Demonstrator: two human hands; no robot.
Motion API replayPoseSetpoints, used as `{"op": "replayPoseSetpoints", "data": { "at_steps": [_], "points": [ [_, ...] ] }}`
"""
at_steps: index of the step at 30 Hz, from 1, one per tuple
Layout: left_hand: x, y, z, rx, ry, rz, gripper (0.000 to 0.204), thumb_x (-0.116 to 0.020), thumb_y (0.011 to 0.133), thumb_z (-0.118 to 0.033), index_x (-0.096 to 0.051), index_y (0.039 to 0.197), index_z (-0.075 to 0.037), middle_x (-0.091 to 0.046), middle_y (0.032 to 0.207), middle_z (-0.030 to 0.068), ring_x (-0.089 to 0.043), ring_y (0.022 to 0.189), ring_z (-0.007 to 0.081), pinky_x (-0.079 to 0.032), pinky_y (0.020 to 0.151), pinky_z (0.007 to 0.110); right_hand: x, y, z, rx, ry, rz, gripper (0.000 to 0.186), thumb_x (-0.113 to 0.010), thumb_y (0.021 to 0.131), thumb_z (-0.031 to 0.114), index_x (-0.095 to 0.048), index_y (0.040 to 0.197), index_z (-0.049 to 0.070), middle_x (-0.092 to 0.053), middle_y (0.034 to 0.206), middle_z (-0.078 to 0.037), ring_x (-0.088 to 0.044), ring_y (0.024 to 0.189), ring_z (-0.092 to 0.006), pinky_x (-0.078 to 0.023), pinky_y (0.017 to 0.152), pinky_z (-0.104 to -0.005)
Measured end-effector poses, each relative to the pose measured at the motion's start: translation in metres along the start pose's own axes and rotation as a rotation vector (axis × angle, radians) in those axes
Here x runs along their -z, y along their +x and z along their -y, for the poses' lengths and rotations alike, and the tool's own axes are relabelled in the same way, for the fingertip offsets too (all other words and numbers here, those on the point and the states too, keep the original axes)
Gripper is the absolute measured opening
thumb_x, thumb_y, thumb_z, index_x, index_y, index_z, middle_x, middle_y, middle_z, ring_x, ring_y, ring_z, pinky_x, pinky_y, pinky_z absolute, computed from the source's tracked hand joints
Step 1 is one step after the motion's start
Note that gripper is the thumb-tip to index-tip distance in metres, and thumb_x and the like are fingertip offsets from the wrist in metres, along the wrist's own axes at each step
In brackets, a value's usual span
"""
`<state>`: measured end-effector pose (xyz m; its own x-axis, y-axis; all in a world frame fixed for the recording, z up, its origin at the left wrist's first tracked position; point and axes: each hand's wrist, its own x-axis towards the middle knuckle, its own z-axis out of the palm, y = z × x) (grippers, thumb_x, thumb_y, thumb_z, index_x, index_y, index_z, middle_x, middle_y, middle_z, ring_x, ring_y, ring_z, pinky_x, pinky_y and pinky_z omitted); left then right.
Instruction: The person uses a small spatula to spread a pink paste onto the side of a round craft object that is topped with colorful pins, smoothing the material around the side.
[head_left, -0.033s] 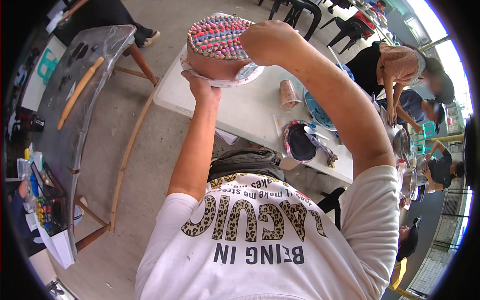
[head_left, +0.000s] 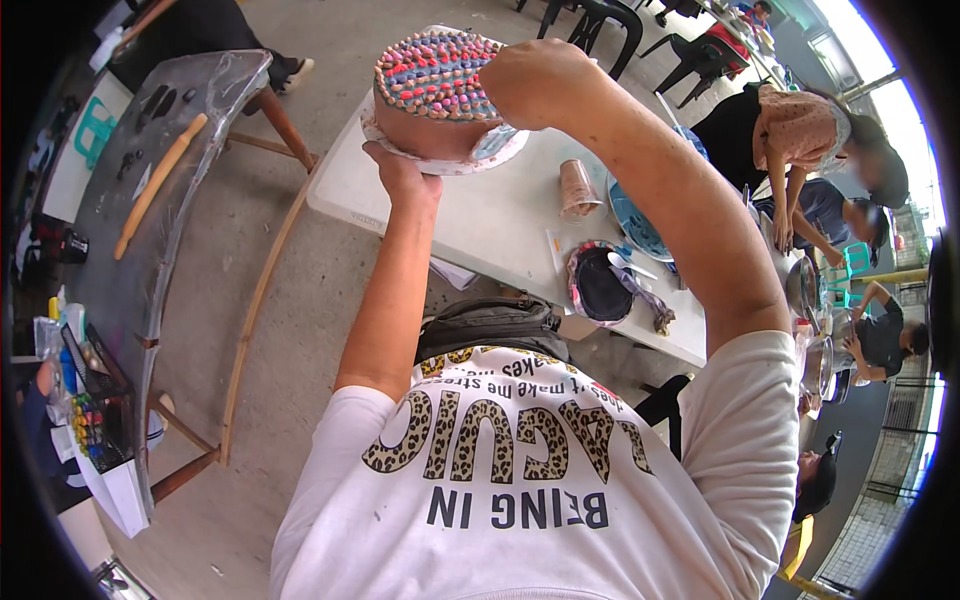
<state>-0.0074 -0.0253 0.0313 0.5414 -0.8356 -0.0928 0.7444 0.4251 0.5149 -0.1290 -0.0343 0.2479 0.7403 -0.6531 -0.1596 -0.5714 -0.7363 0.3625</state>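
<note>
A round cake (head_left: 430, 132) with smooth brown sides stands on a white cake board (head_left: 462, 166) over the far left end of the white table (head_left: 465, 235). Rows of small red, blue and pink piped dots cover its top. My left hand (head_left: 408, 184) grips the board's near left edge from below, its thumb showing and its other fingers hidden underneath. Over the right side of the top, my right hand (head_left: 538, 85) is closed, back of the hand toward me. Its fingertips, and anything in them, are out of sight.
Right of the cake are a smeared clear plastic cup (head_left: 577, 192), a blue basin (head_left: 632, 215), a round black dish (head_left: 600, 287) and a white plastic spoon (head_left: 632, 266). A rolling pin (head_left: 160, 187) lies on the plastic-covered table (head_left: 205, 85) at left. Several people work at right.
</note>
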Motion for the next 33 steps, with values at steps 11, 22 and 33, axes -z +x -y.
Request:
{"op": "replayPoseSetpoints", "data": {
  "at_steps": [11,22,33],
  "points": [
    [0.002,0.001,-0.001,0.022,0.014,-0.036,0.067,-0.008,0.099,-0.056,-0.023,0.149,-0.014,-0.025,0.154,0.0111,-0.027,0.141,0.0318,-0.029,0.115,0.048,0.014,0.011,-0.024,-0.050,-0.122,0.078,0.019,-0.065,0.073,0.004,-0.075,0.088,0.009,-0.072,0.092,-0.013,-0.069,0.086,-0.0269,-0.055,0.069,-0.0372],
    [0.011,0.003,-0.005,0.018,0.030,-0.076,0.069,-0.007,0.098,-0.058,-0.025,0.149,-0.015,-0.025,0.154,0.0100,-0.026,0.142,0.0316,-0.027,0.115,0.049,0.049,-0.019,-0.039,0.108,-0.097,0.060,0.018,-0.059,0.075,0.013,-0.073,0.082,0.002,-0.070,0.086,-0.018,-0.068,0.084,-0.0320,-0.053,0.070,-0.0418],
    [0.013,0.003,-0.006,-0.004,-0.012,0.030,0.066,-0.007,0.099,-0.055,-0.023,0.149,-0.015,-0.025,0.154,0.0113,-0.026,0.142,0.0315,-0.027,0.116,0.048,-0.007,-0.004,-0.021,-0.073,0.065,0.089,0.029,-0.061,0.064,-0.002,-0.074,0.086,0.013,-0.070,0.086,-0.011,-0.067,0.084,-0.0305,-0.052,0.065,-0.0405]
  ]
}}
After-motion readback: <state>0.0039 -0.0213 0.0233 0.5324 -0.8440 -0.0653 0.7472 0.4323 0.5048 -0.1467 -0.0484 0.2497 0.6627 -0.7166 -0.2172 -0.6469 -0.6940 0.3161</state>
